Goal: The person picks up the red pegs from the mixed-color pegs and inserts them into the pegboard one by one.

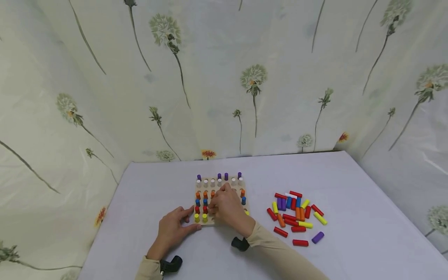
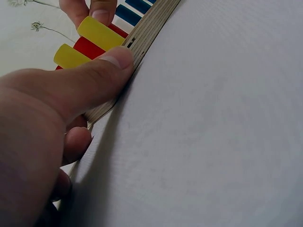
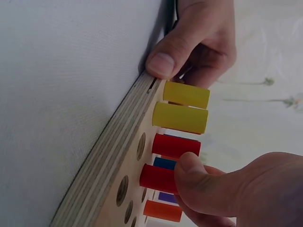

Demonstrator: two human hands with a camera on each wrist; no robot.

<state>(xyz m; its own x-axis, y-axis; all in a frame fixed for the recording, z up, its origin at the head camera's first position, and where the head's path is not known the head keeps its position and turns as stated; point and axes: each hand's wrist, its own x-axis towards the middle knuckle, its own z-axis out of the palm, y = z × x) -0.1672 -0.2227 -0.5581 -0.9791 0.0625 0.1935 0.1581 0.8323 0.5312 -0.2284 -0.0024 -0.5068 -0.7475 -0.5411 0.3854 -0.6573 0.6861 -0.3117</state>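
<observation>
Pinching a red peg (image 3: 157,178) in the right hand (image 1: 228,206), at the board (image 3: 113,161) just beneath that hand. Gripping the board's corner in the left hand (image 1: 174,227). Could jam if pushed in tilted, could knock another red peg (image 3: 173,145) just beside the right hand if swung sideways, could skid the board if braced loosely.
</observation>
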